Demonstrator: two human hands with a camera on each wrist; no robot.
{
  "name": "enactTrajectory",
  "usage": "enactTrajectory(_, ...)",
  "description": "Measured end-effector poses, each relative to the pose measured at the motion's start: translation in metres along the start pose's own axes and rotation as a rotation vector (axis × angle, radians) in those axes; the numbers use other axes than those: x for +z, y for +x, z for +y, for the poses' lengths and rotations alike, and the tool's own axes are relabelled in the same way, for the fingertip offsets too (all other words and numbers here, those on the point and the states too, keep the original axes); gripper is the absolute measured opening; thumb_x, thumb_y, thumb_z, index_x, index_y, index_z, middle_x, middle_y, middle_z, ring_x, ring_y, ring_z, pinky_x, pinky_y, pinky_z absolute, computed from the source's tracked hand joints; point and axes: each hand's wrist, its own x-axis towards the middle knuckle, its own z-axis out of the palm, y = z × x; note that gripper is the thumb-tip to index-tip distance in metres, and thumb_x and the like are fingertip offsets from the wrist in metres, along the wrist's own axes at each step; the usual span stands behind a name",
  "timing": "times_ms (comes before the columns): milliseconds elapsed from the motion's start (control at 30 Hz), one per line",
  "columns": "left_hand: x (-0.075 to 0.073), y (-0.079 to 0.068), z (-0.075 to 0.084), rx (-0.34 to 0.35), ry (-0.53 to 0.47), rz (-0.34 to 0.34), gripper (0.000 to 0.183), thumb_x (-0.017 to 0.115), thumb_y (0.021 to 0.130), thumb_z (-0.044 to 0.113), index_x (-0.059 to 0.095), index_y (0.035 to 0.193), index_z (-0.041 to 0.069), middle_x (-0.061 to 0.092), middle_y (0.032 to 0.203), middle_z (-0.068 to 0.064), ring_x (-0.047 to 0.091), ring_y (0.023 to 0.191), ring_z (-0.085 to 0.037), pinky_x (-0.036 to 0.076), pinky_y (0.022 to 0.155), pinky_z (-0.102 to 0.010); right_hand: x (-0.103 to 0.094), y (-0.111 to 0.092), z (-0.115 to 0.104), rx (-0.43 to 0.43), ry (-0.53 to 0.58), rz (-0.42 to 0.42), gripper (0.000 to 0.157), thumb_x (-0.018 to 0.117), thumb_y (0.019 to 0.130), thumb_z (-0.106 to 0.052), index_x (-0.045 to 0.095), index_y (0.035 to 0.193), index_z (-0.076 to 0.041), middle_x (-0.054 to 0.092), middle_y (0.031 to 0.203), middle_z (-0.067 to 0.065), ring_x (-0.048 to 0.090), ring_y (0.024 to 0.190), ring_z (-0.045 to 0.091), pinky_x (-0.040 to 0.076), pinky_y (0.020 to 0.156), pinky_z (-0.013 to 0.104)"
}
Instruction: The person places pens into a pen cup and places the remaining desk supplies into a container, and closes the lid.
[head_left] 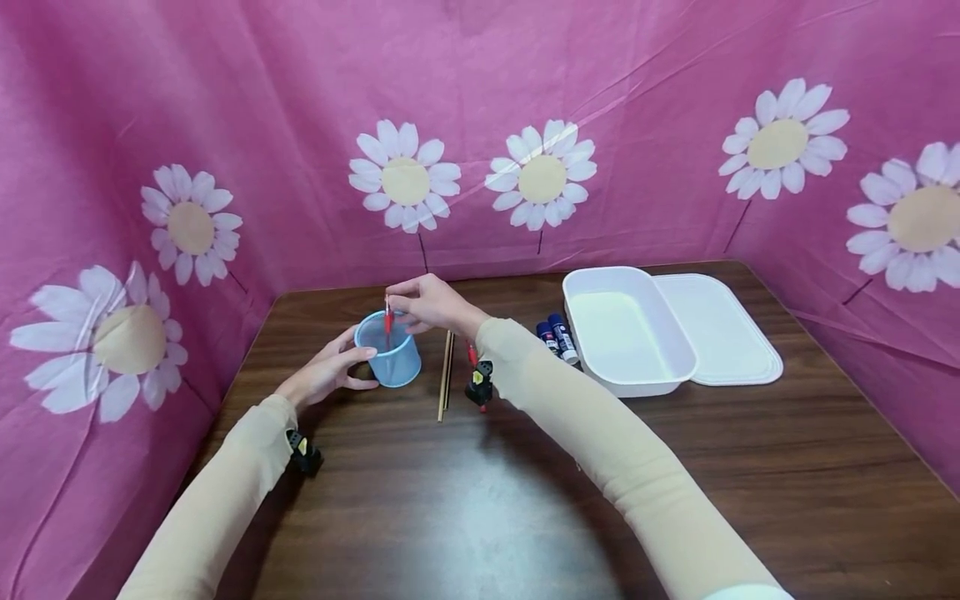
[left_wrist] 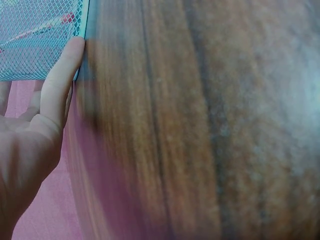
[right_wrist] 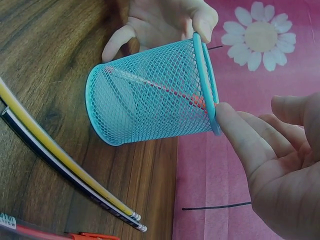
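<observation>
A light-blue mesh pen holder (head_left: 399,367) stands on the table, tilted slightly. My left hand (head_left: 327,371) grips it from the left, thumb along its side; in the left wrist view the thumb (left_wrist: 60,85) lies by the edge of the mesh. At the mouth, my right hand (head_left: 431,302) pinches the top of a red pen (head_left: 388,321). The pen's lower part shows through the mesh in the right wrist view, slanting toward the base. There, the right hand's thumb (right_wrist: 240,140) reaches the rim, and its fingers partly hide the pen's top.
Two pencils, one yellow (right_wrist: 55,145) and one dark (right_wrist: 55,162), lie right of the holder. Another red pen (head_left: 472,354) lies partly under the right forearm. Two blue-capped glue sticks (head_left: 564,340) lie beside a white plastic box (head_left: 637,333); its lid (head_left: 731,333) lies farther right.
</observation>
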Motion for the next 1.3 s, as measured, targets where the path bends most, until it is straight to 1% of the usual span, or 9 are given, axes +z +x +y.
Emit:
enactTrajectory(100,0.000,-0.002,-0.001,-0.005,-0.001,0.004,0.063,0.053,0.104,0.015,0.022,0.159,0.015,0.027,0.157,-0.017,0.037,0.136,-0.033,0.051,0.095,-0.065,-0.002,0.000,0.001,0.004,0.026,-0.002,0.041,0.061,0.104,-0.017,0.058,0.143,-0.005,0.068,0.127,0.015,0.070,0.107,0.030,0.060,0.087,0.047)
enactTrajectory(233,0.001,-0.002,-0.001,-0.006,-0.012,0.012,0.063,0.054,0.104,0.014,0.024,0.158,0.015,0.028,0.157,-0.018,0.037,0.136,-0.031,0.051,0.095,-0.065,-0.008,-0.003,0.003,-0.002,0.050,0.006,0.044,0.060,0.104,-0.015,0.054,0.145,-0.003,0.068,0.125,0.019,0.070,0.106,0.035,0.061,0.083,0.047)
enactTrajectory(500,0.002,-0.004,0.001,-0.009,-0.012,0.026,0.063,0.056,0.103,0.015,0.025,0.158,0.013,0.032,0.153,-0.019,0.050,0.125,-0.024,0.052,0.093,-0.064,-0.030,-0.012,0.018,0.012,-0.018,0.035,0.041,0.064,0.101,-0.014,0.057,0.141,-0.005,0.065,0.120,0.017,0.069,0.100,0.041,0.060,0.084,0.055)
enactTrajectory(633,0.001,-0.003,0.001,0.004,-0.014,0.009,0.064,0.056,0.103,0.014,0.024,0.159,0.014,0.029,0.155,-0.019,0.041,0.134,-0.027,0.052,0.094,-0.064,-0.040,-0.021,0.030,0.061,-0.078,0.038,0.042,0.065,0.101,-0.015,0.056,0.140,-0.003,0.061,0.125,0.023,0.066,0.102,0.046,0.061,0.082,0.054)
enactTrajectory(767,-0.001,-0.003,0.000,0.009,-0.006,-0.002,0.065,0.055,0.104,0.014,0.023,0.160,0.016,0.026,0.157,-0.017,0.031,0.141,-0.032,0.053,0.093,-0.064,-0.049,-0.028,0.045,0.123,-0.141,0.038,0.047,0.067,0.099,-0.017,0.054,0.142,-0.002,0.062,0.121,0.020,0.066,0.090,0.039,0.063,0.077,0.048)
enactTrajectory(900,-0.002,-0.003,0.000,0.007,-0.006,0.000,0.064,0.055,0.104,0.015,0.022,0.159,0.015,0.027,0.156,-0.019,0.036,0.137,-0.031,0.052,0.094,-0.064,-0.053,-0.032,0.059,0.176,-0.161,0.054,0.051,0.070,0.097,-0.015,0.051,0.143,0.000,0.061,0.103,0.012,0.060,0.070,0.021,0.064,0.070,0.042)
enactTrajectory(967,-0.002,-0.004,0.001,0.003,-0.011,0.003,0.064,0.055,0.104,0.015,0.023,0.159,0.014,0.028,0.155,-0.019,0.039,0.135,-0.029,0.051,0.095,-0.064,-0.053,-0.033,0.064,0.202,-0.162,0.064,0.053,0.071,0.096,-0.013,0.050,0.143,0.001,0.059,0.094,0.011,0.056,0.065,0.018,0.064,0.067,0.040)
enactTrajectory(1100,-0.002,-0.009,0.002,-0.002,0.009,0.007,0.065,0.055,0.104,0.017,0.022,0.159,0.014,0.026,0.155,-0.019,0.037,0.136,-0.028,0.052,0.094,-0.064,-0.052,-0.033,0.075,0.240,-0.181,0.060,0.061,0.076,0.093,-0.012,0.046,0.145,0.000,0.057,0.086,0.011,0.056,0.065,0.018,0.064,0.063,0.037)
enactTrajectory(1300,0.001,-0.004,0.000,-0.001,0.003,-0.005,0.065,0.055,0.104,0.017,0.022,0.160,0.015,0.025,0.156,-0.018,0.026,0.142,-0.032,0.052,0.094,-0.063,-0.052,-0.034,0.094,0.284,-0.229,0.104,0.073,0.084,0.086,-0.013,0.045,0.147,-0.003,0.059,0.095,0.014,0.060,0.072,0.021,0.063,0.060,0.035)
